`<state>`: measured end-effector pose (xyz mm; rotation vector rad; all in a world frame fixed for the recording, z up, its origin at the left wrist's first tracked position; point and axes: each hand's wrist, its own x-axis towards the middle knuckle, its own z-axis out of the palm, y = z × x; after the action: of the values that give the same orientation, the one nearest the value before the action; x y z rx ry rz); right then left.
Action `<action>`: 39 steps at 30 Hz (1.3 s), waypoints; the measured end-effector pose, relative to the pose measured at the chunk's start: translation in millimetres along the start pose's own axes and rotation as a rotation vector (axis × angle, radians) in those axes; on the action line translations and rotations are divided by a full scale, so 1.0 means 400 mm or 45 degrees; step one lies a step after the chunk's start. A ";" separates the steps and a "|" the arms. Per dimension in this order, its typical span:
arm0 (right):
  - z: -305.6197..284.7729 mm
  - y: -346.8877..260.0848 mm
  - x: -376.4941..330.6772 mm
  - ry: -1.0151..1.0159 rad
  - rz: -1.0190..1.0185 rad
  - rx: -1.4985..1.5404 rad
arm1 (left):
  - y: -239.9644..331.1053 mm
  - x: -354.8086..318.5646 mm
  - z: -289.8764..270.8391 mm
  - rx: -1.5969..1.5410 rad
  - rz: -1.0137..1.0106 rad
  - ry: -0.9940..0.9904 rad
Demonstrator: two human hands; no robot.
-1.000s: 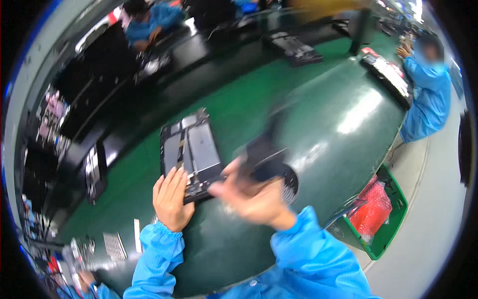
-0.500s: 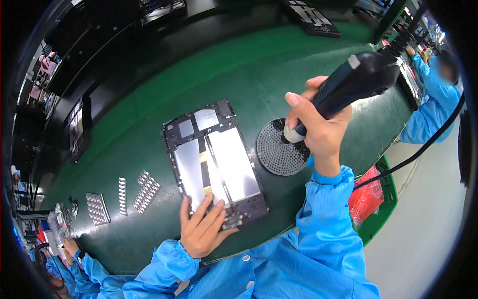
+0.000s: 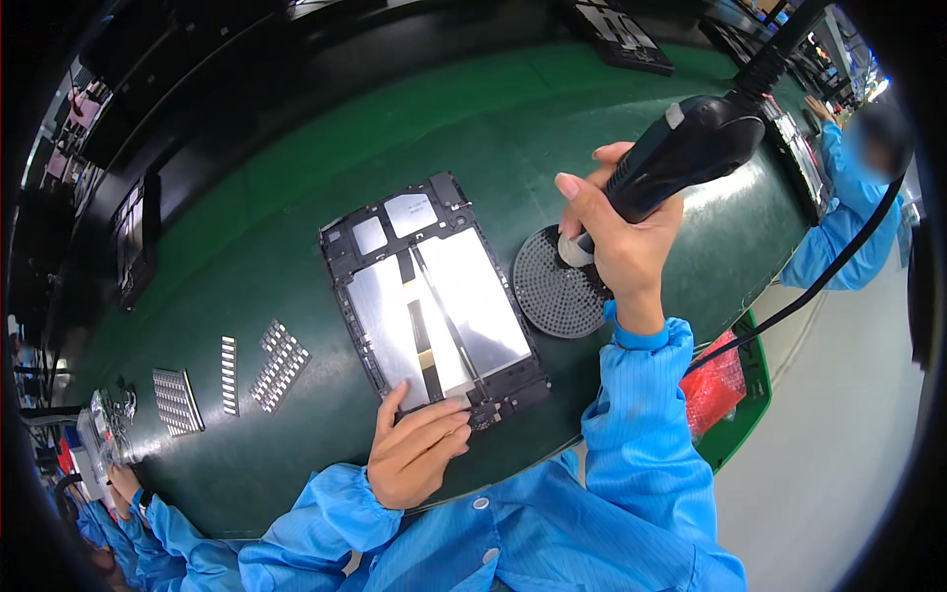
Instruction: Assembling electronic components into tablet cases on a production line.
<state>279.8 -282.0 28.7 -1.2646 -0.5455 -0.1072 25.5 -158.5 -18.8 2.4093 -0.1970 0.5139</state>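
My right hand (image 3: 636, 247) is wrapped round a black corded electric screwdriver (image 3: 691, 148), tilted with its pale nose pointing down to the left. That nose is over a round grey tray full of small holes (image 3: 552, 291); the bit's tip is hidden. Left of the tray lies a tablet-like device, open at the back (image 3: 483, 296), with a black frame, silver panels and a dark ribbon strip down its middle. On its near edge rests my left hand (image 3: 414, 454), fingers stretched out over the frame and holding nothing.
Strips and sheets of small pale parts (image 3: 279, 365) lie on the green table (image 3: 247, 257) to the left. Other devices (image 3: 621, 39) stand at the back and both sides. A green bin (image 3: 740, 414) holds red bubble wrap. Co-workers in blue sleeves (image 3: 838, 237) sit at both ends.
The device has turned slightly, its near end shifting right. My left hand has moved right along its near edge. The screwdriver in my right hand has shifted a little left in view.
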 end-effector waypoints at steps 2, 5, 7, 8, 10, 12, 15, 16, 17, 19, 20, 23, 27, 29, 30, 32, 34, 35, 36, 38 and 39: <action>0.003 -0.004 -0.002 0.015 0.021 -0.001 | -0.001 -0.004 -0.006 -0.102 0.054 0.049; 0.000 0.020 -0.005 -0.021 0.006 -0.016 | -0.007 -0.002 -0.001 -0.175 -0.072 0.041; 0.003 0.014 -0.011 -0.018 -0.006 -0.018 | 0.004 -0.002 0.010 -0.295 -0.110 0.068; 0.006 0.012 -0.015 -0.018 -0.015 -0.017 | 0.008 -0.001 0.010 -0.295 -0.109 0.067; 0.010 0.009 -0.017 -0.041 -0.009 -0.051 | 0.013 0.006 0.009 -0.321 -0.072 0.071; 0.017 0.005 -0.020 -0.073 0.002 -0.073 | 0.018 0.008 0.008 -0.323 -0.054 0.061; 0.022 0.004 -0.021 -0.025 0.060 -0.070 | 0.021 0.021 0.003 -0.364 -0.020 0.080; 0.024 0.008 -0.023 -0.002 0.063 -0.034 | 0.017 0.023 -0.009 -0.407 0.002 0.107; 0.015 0.008 -0.023 0.002 0.024 -0.085 | 0.015 0.032 -0.007 -0.442 0.014 0.208; 0.007 -0.006 -0.020 -0.004 0.008 -0.179 | -0.013 0.026 -0.029 -0.361 -0.119 0.230; 0.008 -0.009 -0.022 -0.001 0.007 -0.185 | -0.026 0.023 -0.047 -0.328 -0.218 0.244; 0.011 -0.021 -0.025 0.021 -0.079 -0.077 | -0.063 0.043 -0.093 -0.347 -0.808 0.517; 0.011 -0.051 -0.033 -0.025 -0.156 0.085 | -0.163 0.057 -0.122 -0.872 -0.875 0.588; 0.019 -0.056 -0.039 -0.108 -0.205 0.115 | -0.176 0.069 -0.135 -1.001 -0.955 0.471; 0.027 -0.062 -0.044 -0.118 -0.211 0.112 | -0.182 0.075 -0.139 -1.007 -0.950 0.480; 0.052 -0.076 -0.059 -0.124 -0.172 0.097 | -0.193 0.087 -0.143 -0.913 -0.968 0.338; 0.086 -0.092 -0.070 -0.165 -0.158 0.118 | -0.209 0.092 -0.135 -0.885 -0.926 0.357; 0.105 -0.100 -0.076 -0.196 -0.139 0.140 | -0.216 0.095 -0.134 -0.781 -0.907 0.365; 0.125 -0.108 -0.081 -0.201 -0.145 0.133 | -0.222 0.098 -0.130 -0.681 -0.883 0.369; 0.168 -0.120 -0.088 -0.263 -0.086 0.204 | -0.228 0.103 -0.120 -0.696 -0.871 0.394; 0.186 -0.117 -0.089 -0.322 -0.076 0.239 | -0.230 0.101 -0.118 -0.699 -0.865 0.418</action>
<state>207.1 -235.5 68.2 -1.0846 -0.7934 0.0547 72.3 -57.8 -21.7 1.6802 0.5406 0.4461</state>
